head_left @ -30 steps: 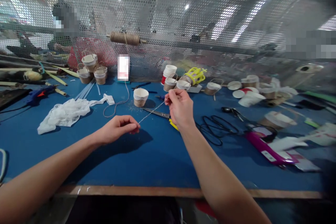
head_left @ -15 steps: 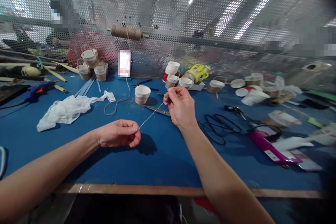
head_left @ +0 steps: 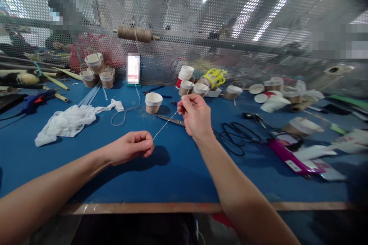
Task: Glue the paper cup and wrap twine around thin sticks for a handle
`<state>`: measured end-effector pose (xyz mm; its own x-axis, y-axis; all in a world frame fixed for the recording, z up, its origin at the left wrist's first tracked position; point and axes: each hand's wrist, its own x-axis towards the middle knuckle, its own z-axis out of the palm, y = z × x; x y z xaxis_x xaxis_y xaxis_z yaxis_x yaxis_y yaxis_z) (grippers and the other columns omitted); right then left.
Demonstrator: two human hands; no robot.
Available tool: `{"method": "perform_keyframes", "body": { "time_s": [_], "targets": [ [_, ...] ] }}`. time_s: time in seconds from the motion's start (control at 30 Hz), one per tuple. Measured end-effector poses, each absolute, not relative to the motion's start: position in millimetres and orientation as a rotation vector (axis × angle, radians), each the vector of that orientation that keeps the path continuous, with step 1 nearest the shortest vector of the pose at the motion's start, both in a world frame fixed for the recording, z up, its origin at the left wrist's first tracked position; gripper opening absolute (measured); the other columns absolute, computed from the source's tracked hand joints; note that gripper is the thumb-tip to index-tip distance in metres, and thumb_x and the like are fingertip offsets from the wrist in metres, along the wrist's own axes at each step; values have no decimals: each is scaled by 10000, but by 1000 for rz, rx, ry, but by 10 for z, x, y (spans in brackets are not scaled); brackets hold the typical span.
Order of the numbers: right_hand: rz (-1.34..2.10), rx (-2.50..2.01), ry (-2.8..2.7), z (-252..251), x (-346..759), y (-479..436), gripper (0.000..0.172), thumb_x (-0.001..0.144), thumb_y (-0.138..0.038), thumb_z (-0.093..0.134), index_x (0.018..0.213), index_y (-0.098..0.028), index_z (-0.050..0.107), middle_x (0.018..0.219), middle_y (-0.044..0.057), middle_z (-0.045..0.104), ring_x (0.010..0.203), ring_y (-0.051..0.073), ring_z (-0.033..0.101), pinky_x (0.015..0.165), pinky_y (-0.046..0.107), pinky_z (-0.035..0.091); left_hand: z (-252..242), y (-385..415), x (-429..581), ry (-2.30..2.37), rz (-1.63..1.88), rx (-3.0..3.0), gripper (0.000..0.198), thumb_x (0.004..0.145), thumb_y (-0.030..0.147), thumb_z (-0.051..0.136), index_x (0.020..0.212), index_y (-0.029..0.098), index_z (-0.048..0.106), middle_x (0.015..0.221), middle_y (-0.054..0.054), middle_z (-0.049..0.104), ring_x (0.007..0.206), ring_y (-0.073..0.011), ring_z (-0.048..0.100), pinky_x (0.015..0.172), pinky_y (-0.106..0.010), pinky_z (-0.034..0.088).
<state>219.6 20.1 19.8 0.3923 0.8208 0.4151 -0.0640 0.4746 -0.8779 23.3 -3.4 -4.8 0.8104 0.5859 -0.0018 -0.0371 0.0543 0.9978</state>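
Note:
A short piece of twine (head_left: 165, 123) is stretched slantwise above the blue table (head_left: 184, 176). My left hand (head_left: 132, 146) pinches its lower end, thumb against curled fingers. At the upper end my right hand (head_left: 196, 115) grips it between thumb and fingertips, and a little of the twine sticks up past them. Just behind the twine stands a small cup (head_left: 153, 103), white at the rim and wrapped in brown burlap. Scissors (head_left: 171, 120) lie under the twine, their handles mostly hidden by my right hand and wrist.
White cloth (head_left: 67, 122) lies at left, near a blue glue gun (head_left: 38, 100). A twine spool (head_left: 134, 34) hangs on the mesh above a phone (head_left: 133, 69). Finished-looking cups (head_left: 94, 61) are stacked behind. Black cable (head_left: 237, 138) and a purple tool (head_left: 287, 156) lie at right.
The view has shifted slightly, so the table's things sit a little further left. My left hand has turned a bit, its fingers more curled; both hands still hold the twine taut.

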Motion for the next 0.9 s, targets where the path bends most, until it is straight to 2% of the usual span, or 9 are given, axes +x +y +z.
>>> {"method": "perform_keyframes", "body": {
  "time_s": [0.17,0.33,0.5,0.7,0.9],
  "targets": [
    [608,-1031,-1057,156,2187,200,110,706,-245,600,663,-176,526,540,-45,559,446,54,470,423,198,361,-99,12,226,825,541,2331,154,836,233,388,715,169,457,664,-11,507,589,-124,430,565,-259,362],
    [596,-1068,-1076,151,2146,187,120,710,-239,592,642,-173,519,535,-34,565,443,56,474,420,200,364,-276,62,243,903,676,2761,195,856,175,322,710,164,451,704,-77,546,654,-184,494,621,-328,422],
    [592,-1067,-1054,143,2128,185,134,714,-259,592,647,-180,506,545,-33,567,448,58,475,421,203,372,-235,44,249,953,609,2552,155,838,196,366,706,175,445,686,-45,547,608,-158,492,574,-286,407],
    [528,-1020,-1114,100,2103,164,120,753,-269,568,687,-185,512,575,-33,579,470,60,488,451,206,398,-67,-82,285,793,299,2144,171,842,245,372,708,169,449,638,17,506,564,-102,422,546,-225,359],
    [559,-1022,-1113,99,2094,173,130,745,-282,578,682,-191,509,570,-38,572,466,62,483,446,210,393,-66,-100,290,777,320,2076,201,850,278,374,708,163,458,621,27,502,561,-92,415,546,-219,347]
  ]
}}
